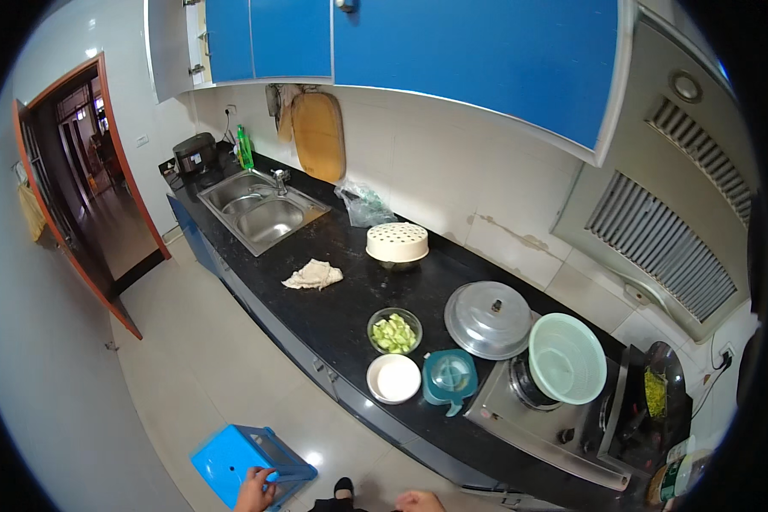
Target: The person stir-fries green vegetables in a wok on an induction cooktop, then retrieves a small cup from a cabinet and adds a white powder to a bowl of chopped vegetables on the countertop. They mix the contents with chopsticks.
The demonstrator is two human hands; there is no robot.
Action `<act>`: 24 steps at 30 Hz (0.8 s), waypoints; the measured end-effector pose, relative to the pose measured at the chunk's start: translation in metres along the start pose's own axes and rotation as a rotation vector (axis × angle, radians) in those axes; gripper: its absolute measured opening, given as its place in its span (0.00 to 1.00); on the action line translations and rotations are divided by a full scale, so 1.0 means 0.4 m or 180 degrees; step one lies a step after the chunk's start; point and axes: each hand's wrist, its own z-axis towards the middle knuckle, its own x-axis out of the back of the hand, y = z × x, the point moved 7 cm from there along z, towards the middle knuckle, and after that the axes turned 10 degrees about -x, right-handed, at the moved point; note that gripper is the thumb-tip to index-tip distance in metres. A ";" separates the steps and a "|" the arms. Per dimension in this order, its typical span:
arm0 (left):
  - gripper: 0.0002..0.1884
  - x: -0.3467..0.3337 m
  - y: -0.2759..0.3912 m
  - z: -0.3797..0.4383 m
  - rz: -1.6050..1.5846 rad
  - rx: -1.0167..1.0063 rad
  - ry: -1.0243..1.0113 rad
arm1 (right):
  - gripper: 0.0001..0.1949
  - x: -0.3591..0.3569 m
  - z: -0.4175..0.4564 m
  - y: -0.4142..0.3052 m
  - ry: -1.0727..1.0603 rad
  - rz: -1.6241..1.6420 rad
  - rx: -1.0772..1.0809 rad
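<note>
My left hand (256, 490) grips the near edge of a blue plastic stool (221, 457) low in the view. The stool is over the floor, and its far side looks slightly blurred. At the bottom edge is my right hand (420, 502), partly cut off, with curled fingers; whether it holds anything is not visible. Closest to it on the counter are a white bowl (393, 379) and a teal lidded container (450, 377). Behind the bowl sits a glass bowl of chopped green vegetable (393, 333).
Along the black counter (352, 307) are a cloth (313, 275), an upturned cream strainer (397, 242), a metal lid (489, 320) and a steel sink (272, 221). A mint-green basket (566, 358) rests on the gas stove (518, 429), near a wok (665, 377). A door (70, 237) stands ajar.
</note>
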 end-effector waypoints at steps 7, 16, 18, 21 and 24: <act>0.19 0.146 -0.078 0.094 0.0176 0.0368 0.0251 | 0.11 -0.056 0.302 -0.339 -0.0539 0.1153 -0.0774; 0.12 0.135 -0.083 0.375 -0.0090 0.0155 -0.0140 | 0.12 -0.208 0.616 -0.422 -0.1554 0.0833 -0.0804; 0.11 0.174 -0.159 0.430 0.0159 -0.0193 0.0138 | 0.07 -0.220 0.687 -0.495 -0.1439 0.0978 -0.0524; 0.10 0.260 -0.229 0.497 0.0431 -0.0054 0.0431 | 0.08 -0.211 0.774 -0.589 -0.1094 0.1821 -0.1118; 0.11 0.371 -0.171 0.615 0.0039 0.0111 0.0512 | 0.08 -0.167 0.895 -0.576 -0.0408 0.1849 -0.0456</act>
